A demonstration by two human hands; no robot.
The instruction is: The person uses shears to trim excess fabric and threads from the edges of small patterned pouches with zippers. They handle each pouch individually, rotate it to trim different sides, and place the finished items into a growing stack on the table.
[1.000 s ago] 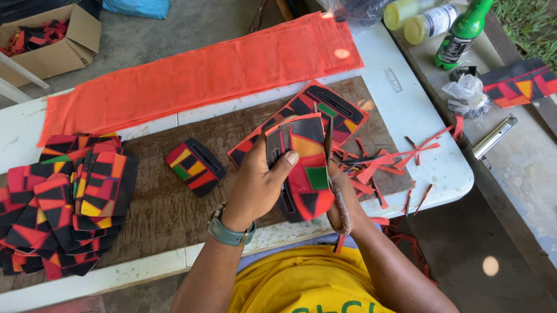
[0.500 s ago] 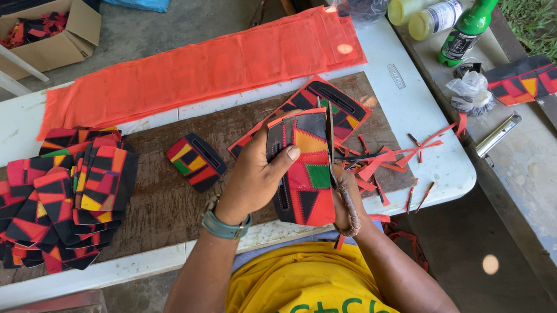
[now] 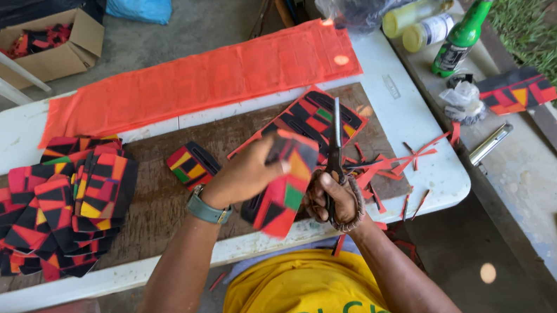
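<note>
Leftward first: a big heap of cut patchwork pieces (image 3: pixel 51 205), red, black, yellow and green, stacked on the brown board (image 3: pixel 157 207) over the white table (image 3: pixel 423 124); judged as the finished share, and a large one. Farther back, a long red cloth (image 3: pixel 198 81) spread flat across the table's far side. Near the middle, 1 small patterned piece (image 3: pixel 191 166) lying alone on the board. Then the left hand (image 3: pixel 245 176), wristwatch on, fingers clenched around the top of the piece being trimmed (image 3: pixel 283 195), held tilted just above the near edge of the board. Just right of it, the right hand (image 3: pixel 332 199), fingers wrapped through the handles of the scissors (image 3: pixel 336 146), blades pointing far and almost closed beside the piece's right edge. Beneath and beyond, an uncut patterned sheet (image 3: pixel 309 114), likely what remains. Rightward, red offcut strips (image 3: pixel 393 164) scattered about, then a green bottle (image 3: pixel 461 31) at the far right.
</note>
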